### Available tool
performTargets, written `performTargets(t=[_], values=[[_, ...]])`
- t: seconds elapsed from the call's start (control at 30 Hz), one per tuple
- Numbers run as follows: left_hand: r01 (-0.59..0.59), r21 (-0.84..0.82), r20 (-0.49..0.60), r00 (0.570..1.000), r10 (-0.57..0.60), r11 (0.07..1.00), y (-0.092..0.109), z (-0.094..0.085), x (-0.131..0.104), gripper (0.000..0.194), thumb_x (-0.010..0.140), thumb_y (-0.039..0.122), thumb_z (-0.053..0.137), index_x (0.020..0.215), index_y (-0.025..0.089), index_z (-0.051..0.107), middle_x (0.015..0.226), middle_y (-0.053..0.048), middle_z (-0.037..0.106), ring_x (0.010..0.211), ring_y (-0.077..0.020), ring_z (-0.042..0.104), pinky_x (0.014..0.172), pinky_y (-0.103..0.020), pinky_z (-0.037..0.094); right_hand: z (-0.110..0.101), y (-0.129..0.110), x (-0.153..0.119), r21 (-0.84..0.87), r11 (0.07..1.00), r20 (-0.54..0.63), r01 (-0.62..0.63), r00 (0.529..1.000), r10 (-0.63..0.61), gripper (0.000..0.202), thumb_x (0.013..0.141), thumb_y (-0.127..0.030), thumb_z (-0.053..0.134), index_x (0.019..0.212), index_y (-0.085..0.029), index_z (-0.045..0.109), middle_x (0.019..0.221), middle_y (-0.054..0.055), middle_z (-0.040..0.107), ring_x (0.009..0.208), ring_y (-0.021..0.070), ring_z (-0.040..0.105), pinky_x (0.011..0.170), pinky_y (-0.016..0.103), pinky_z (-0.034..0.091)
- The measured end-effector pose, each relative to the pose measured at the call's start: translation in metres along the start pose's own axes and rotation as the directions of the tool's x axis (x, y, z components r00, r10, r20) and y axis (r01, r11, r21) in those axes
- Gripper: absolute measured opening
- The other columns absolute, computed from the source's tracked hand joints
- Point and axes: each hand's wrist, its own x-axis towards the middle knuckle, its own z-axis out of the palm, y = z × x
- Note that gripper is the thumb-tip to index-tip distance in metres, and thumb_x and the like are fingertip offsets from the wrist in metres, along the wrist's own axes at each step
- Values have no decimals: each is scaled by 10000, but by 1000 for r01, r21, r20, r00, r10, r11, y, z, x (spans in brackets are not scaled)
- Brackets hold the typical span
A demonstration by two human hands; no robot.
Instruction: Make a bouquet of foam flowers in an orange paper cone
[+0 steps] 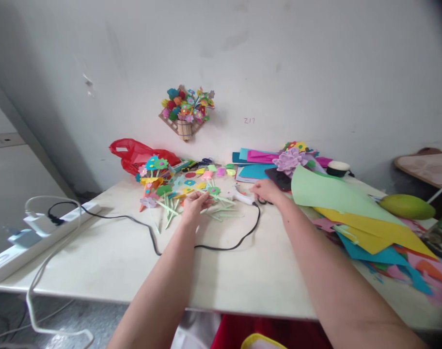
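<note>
My left hand (196,202) is closed in a pinch among the craft pieces, with a light green strip (224,199) running out to the right from its fingertips. My right hand (266,190) is beside a white glue gun (243,197), its fingers bent together near the handle. Whether those fingers touch the gun or hold anything is hidden. Thin light green strips (170,212) lie around my left hand. Close by are a green flower (213,191), a blue flower (189,182) and several small coloured cut-outs. Dark scissor handles (265,201) show under my right hand.
A black cord (221,249) loops across the table to a power strip (86,209). Flowers in an orange cone (150,186) and a red bag (141,154) stand left. Coloured sheets (344,198), a purple flower (290,161) and a dark phone (279,179) lie right.
</note>
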Motion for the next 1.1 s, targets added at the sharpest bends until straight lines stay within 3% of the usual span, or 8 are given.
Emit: performTargets(t=[0.07, 0.13, 0.2, 0.37, 0.73, 0.93, 1.03, 1.1], values=[[9, 18, 8, 1000, -9, 1000, -2, -1, 1, 406, 513, 394, 828, 631, 139, 534, 649, -48, 668, 568, -147, 655, 509, -211, 480, -2, 14, 2, -202, 968, -165, -146, 980, 114, 210, 815, -276, 541, 818, -151, 709, 921, 124, 702, 826, 211, 644, 628, 262, 423], [21, 19, 11, 1000, -21, 1000, -3, -1, 1, 407, 518, 391, 824, 634, 146, 521, 637, -37, 661, 566, -152, 658, 508, -213, 483, 0, 24, 4, -292, 921, -167, -258, 962, 217, 240, 807, -278, 549, 932, -152, 710, 1062, 150, 679, 985, 270, 631, 723, 307, 457], [35, 5, 19, 999, -35, 999, -3, -1, 0, 412, 515, 381, 824, 632, 153, 502, 621, -26, 653, 562, -157, 660, 507, -217, 486, 4, 28, 4, -340, 898, -139, -280, 959, 247, 306, 812, -297, 542, 1028, -138, 691, 1110, 170, 658, 1058, 298, 608, 787, 343, 470], [70, 23, 40, 997, -71, 997, 2, 1, -3, 394, 509, 345, 823, 616, 157, 494, 547, -8, 614, 543, -161, 653, 490, -218, 479, 11, 24, 0, -385, 884, -142, -267, 963, 229, 380, 831, -271, 519, 1135, -79, 642, 1160, 211, 621, 1126, 305, 576, 840, 360, 478], [104, 94, 62, 992, -110, 990, 4, 3, -6, 374, 525, 380, 813, 612, 154, 529, 548, -23, 624, 531, -156, 639, 500, -232, 479, 17, 22, 4, -416, 869, -176, -270, 961, 214, 318, 813, -158, 509, 1085, -115, 668, 1107, 175, 666, 1038, 273, 632, 818, 349, 482], [33, -1, -67, 997, -33, 999, 4, -2, 1, 365, 508, 343, 818, 617, 148, 529, 549, -12, 615, 549, -147, 643, 518, -215, 482, 14, 17, 2, -186, 957, -300, -221, 941, 159, 357, 820, -256, 520, 1152, -237, 650, 1094, 122, 684, 1029, 267, 632, 790, 334, 482], [-28, -50, -145, 989, 21, 998, 6, -5, 2, 340, 515, 299, 813, 645, 147, 537, 560, -10, 618, 574, -147, 650, 563, -227, 500, 20, 9, 7, 25, 998, -330, -61, 942, 66, 355, 797, -267, 559, 1138, -235, 652, 1081, 90, 695, 1031, 245, 625, 797, 306, 479], [-70, -83, -188, 981, 53, 994, 8, -6, 1, 339, 525, 280, 809, 671, 153, 531, 582, -9, 627, 592, -147, 656, 602, -241, 514, 26, 0, 9, 248, 965, -295, 86, 955, -9, 357, 763, -217, 585, 1115, -198, 645, 1062, 80, 699, 996, 206, 630, 774, 264, 481]])
